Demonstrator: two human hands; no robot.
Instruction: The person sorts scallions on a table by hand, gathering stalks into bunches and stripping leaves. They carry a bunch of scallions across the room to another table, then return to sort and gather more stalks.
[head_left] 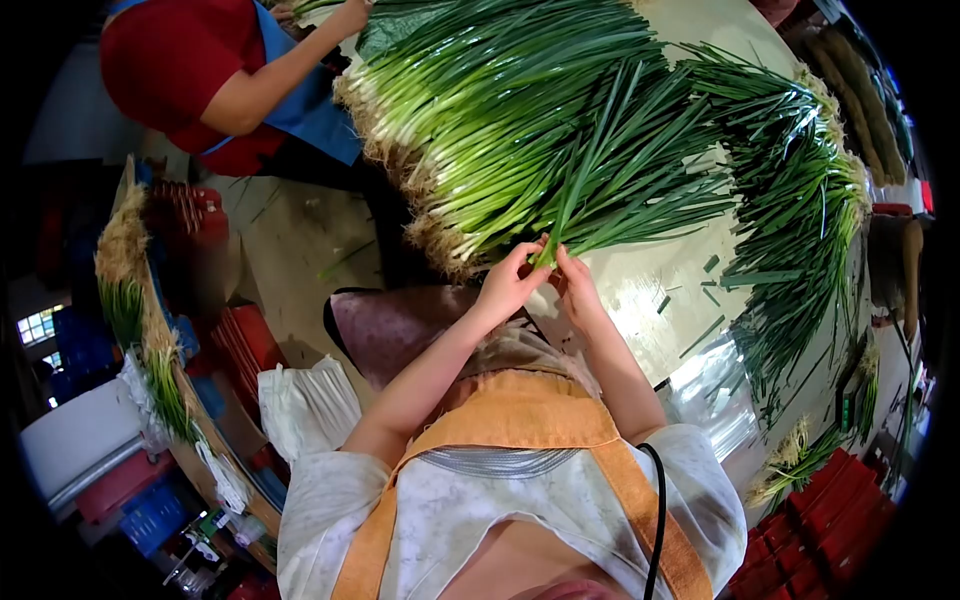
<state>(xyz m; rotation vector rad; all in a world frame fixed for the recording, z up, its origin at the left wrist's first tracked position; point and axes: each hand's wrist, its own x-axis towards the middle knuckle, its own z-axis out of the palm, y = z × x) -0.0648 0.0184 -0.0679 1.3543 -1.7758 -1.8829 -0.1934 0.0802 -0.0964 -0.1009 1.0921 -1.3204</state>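
Both of my hands are at the near edge of a large heap of spring onions (520, 130), with green leaves, pale stems and brown roots. My left hand (510, 285) is closed, its thumb and fingers pinching the lower end of a single spring onion (568, 205). Close beside it, my right hand (577, 288) has its fingers closed around the same stem end. The leaves of this stalk point up and away, over the heap. My fingers partly hide the stem's base.
Another pile of spring onions (800, 200) lies to the right, roots outward. Cut leaf bits (665, 304) are scattered on the pale table (625, 290). A co-worker (190, 70) in red and blue stands at upper left. Red crates (820, 530) are stacked lower right.
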